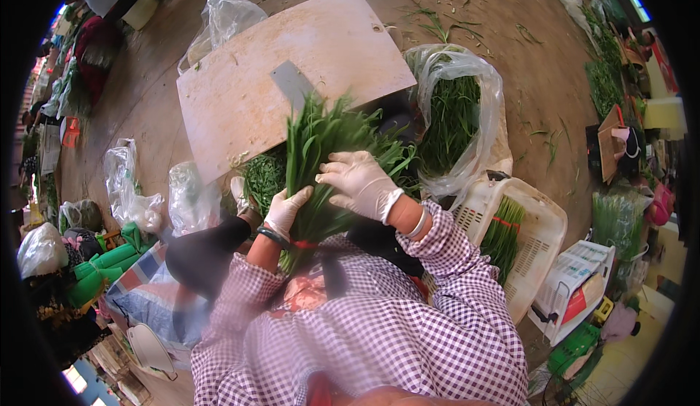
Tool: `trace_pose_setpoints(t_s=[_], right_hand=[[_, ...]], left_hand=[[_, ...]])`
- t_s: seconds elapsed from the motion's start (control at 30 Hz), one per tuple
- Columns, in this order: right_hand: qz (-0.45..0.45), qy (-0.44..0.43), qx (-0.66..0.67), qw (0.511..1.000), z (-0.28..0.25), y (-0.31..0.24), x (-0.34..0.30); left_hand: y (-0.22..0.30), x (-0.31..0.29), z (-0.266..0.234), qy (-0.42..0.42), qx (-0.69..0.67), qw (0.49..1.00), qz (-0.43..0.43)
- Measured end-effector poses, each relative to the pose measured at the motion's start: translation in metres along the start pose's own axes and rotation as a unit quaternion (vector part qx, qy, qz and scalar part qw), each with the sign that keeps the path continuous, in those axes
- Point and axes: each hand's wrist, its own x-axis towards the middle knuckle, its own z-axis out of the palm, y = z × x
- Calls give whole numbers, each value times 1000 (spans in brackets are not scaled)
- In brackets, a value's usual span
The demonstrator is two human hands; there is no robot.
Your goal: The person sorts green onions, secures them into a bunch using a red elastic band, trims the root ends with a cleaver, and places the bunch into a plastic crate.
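Observation:
Upright in front of my body is a bunch of long, narrow-leaved greens point(312, 143), with a red band around its lower stems. My left hand point(287, 211), in a pale thin glove, is closed around the left side of the bunch above the band. My right hand point(359, 181), also gloved, rests against the leaves on the right with its fingers spread. Beyond the leaf tips, a flat grey blade point(293, 83), like a cleaver's, lies on a large pale cutting board point(240, 78). The leaves hide part of the blade, and its handle does not show.
Right of the board stands a clear plastic bag point(490, 100) full of greens. Nearer is a cream plastic crate point(543, 220) holding a red-banded bunch point(503, 231). Loose greens point(264, 184) sit beneath the board's near edge. Plastic bags point(193, 200) stand at left; leaf scraps litter the floor.

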Motion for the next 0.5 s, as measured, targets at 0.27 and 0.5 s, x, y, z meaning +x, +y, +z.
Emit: trace_pose_setpoints(t_s=[0.27, 0.5], right_hand=[[20, 29, -27, 999, 13, -16, -7], [14, 41, -7, 999, 16, -12, -5]], left_hand=[[2, 0, -20, 49, -46, 997, -40], [5, -4, -15, 65, -36, 997, -37]])
